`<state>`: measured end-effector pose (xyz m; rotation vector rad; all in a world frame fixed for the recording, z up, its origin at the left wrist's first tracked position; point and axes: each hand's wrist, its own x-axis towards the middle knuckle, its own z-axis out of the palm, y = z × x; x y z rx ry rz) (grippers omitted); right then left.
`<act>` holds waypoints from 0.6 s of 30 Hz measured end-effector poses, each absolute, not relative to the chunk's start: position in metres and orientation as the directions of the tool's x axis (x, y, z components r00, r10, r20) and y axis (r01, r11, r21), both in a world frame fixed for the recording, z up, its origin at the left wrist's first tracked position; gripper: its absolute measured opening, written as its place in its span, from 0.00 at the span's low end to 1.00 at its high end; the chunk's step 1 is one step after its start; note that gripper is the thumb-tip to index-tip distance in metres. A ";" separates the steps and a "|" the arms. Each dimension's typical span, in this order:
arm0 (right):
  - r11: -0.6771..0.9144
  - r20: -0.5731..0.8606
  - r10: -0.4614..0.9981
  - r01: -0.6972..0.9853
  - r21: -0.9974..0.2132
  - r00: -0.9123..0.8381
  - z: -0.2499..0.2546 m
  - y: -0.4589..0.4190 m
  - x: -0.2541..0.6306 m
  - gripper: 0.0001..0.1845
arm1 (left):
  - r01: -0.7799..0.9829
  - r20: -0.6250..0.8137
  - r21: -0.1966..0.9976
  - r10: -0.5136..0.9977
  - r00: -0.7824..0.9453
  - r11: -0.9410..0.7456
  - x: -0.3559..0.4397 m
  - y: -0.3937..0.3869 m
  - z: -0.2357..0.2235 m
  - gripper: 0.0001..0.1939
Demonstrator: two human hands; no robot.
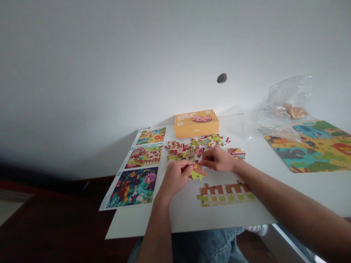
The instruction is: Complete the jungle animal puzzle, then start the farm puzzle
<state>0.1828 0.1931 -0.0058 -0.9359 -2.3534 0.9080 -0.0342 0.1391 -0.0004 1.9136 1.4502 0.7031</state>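
Between my two hands is a jigsaw puzzle piece [196, 172] in brown and yellow-green, held just above the white table. My left hand [178, 174] pinches its left edge with thumb and forefinger. On the other side, my right hand [218, 159] is closed at the piece's upper right edge. Loose puzzle pieces [178, 149] lie in a pile just beyond my hands. Closer to me, a joined strip of puzzle pieces [225, 194] shows a white fence on brown and green; my right forearm passes by its right end.
A printed picture sheet [140, 168] lies at the left, overhanging the table edge. An orange puzzle box [196, 124] stands at the back by the wall. On the right are a finished animal puzzle [318, 148] and a clear plastic bag [287, 98]. The white table's [137, 223] front edge is near my legs.
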 end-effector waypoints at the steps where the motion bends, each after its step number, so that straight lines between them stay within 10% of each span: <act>1: 0.567 0.155 0.712 0.431 -0.702 -0.685 -0.005 0.192 0.183 0.19 | 0.633 0.016 0.750 0.961 0.275 -0.194 -0.036 0.138 0.002 0.12; 12: 0.701 0.047 0.555 0.437 -0.563 -0.831 0.003 0.184 0.185 0.12 | 0.735 -0.306 0.667 0.854 0.421 -0.123 -0.070 0.117 0.016 0.12; 18: 0.638 0.039 0.526 0.364 -0.678 -0.850 0.005 0.183 0.183 0.13 | 0.710 -0.226 0.692 0.894 0.387 -0.133 -0.072 0.113 0.020 0.13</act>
